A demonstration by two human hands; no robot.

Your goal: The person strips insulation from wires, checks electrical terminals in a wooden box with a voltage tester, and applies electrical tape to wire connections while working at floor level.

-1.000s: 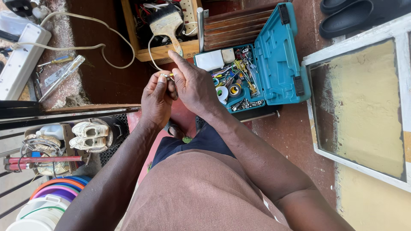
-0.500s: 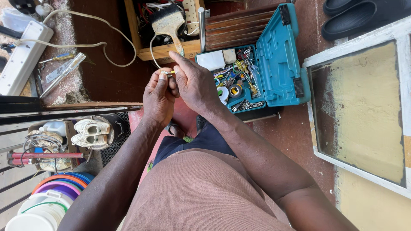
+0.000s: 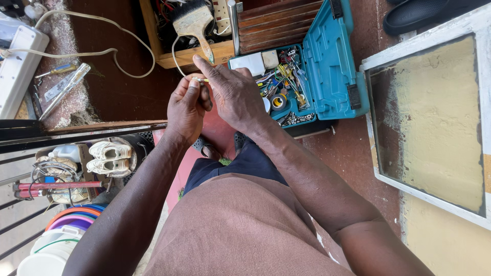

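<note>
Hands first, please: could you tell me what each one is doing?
Left hand: closed, pinching a small part.
Right hand: on the same part, forefinger extended.

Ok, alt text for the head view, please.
Both hands, left hand and right hand, meet on a small yellowish part with a thin white wire. Beyond them sit an open teal toolbox and a paintbrush in a wooden crate.

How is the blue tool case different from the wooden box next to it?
The tool case is blue plastic with its lid open, full of small bits; the wooden box is brown, has no lid showing, and holds a paintbrush and wires. Both sit on the floor.
</note>
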